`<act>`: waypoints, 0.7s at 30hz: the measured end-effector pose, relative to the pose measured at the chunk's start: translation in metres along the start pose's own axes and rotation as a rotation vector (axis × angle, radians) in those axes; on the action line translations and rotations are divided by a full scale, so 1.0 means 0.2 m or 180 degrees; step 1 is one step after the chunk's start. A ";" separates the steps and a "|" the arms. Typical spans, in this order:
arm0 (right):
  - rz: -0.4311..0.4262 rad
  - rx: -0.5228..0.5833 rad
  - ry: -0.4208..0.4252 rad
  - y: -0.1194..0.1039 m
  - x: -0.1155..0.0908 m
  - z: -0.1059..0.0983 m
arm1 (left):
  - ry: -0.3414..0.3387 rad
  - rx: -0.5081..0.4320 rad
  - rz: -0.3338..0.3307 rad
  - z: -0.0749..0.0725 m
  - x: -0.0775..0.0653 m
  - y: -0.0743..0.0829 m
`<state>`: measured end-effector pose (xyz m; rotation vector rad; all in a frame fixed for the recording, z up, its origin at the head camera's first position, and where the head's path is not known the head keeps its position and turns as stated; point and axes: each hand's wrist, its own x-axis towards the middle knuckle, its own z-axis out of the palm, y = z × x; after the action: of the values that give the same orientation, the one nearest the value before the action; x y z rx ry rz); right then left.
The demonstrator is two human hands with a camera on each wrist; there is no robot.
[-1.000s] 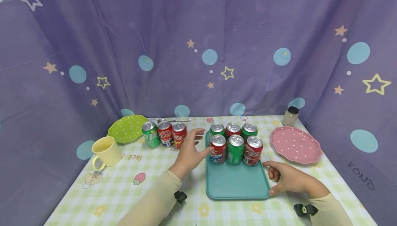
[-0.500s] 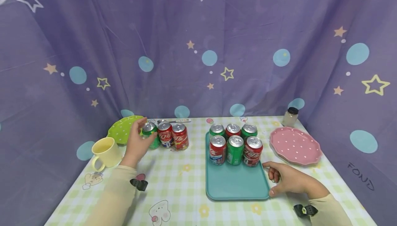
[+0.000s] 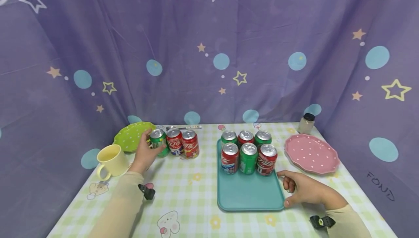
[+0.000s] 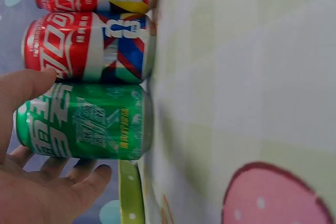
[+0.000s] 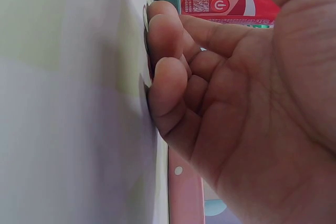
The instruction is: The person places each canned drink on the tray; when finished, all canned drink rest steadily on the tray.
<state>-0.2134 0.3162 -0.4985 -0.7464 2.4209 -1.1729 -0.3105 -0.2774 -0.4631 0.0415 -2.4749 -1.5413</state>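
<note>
A green soda can (image 3: 158, 136) stands at the left end of a row on the table. My left hand (image 3: 144, 154) curls round it, thumb on its near right side and fingers on its left. Two red cola cans, one (image 3: 174, 141) close beside it and one (image 3: 190, 144) farther right, complete the row. At the right, a teal tray (image 3: 250, 194) bears two rows of red and green cans, such as a green can (image 3: 248, 160) in front. My right hand (image 3: 307, 189) rests with thumb and index fingertip against the tray's right edge, its other fingers loosely bent.
A yellow mug (image 3: 112, 160) and a green dotted plate (image 3: 131, 136) stand left of the can row. Behind it lies a spoon (image 3: 184, 127). A pink dotted plate (image 3: 312, 154) and a black-lidded jar (image 3: 306, 123) are at the right. A purple curtain (image 3: 209, 100) encloses the table.
My left hand has gone from beside the tray's cans leftward to the green can, and its fingers have drawn in round it. My right hand has stayed at the tray's edge.
</note>
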 end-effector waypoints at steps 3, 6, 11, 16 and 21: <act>0.0006 -0.0010 0.0007 0.00 0.00 0.00 | -0.0060 0.0110 -0.0129 0.01 0.01 -0.02; 0.0010 -0.0015 0.0014 -0.01 0.00 0.00 | -0.0057 0.0123 -0.0135 0.01 0.02 -0.04; 0.0009 -0.0004 0.0015 -0.01 -0.01 0.00 | 0.0009 0.0175 -0.0055 0.01 0.03 -0.05; 0.0039 0.0022 -0.0002 -0.01 0.00 0.00 | 0.0107 0.0261 0.0022 0.01 0.03 -0.05; 0.0082 0.0053 -0.0012 -0.01 0.00 0.00 | 0.0285 0.0286 0.0084 0.02 0.01 -0.05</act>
<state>-0.2127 0.3152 -0.4964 -0.7097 2.4074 -1.1791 -0.3139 -0.2784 -0.4733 0.0903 -2.4630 -1.3859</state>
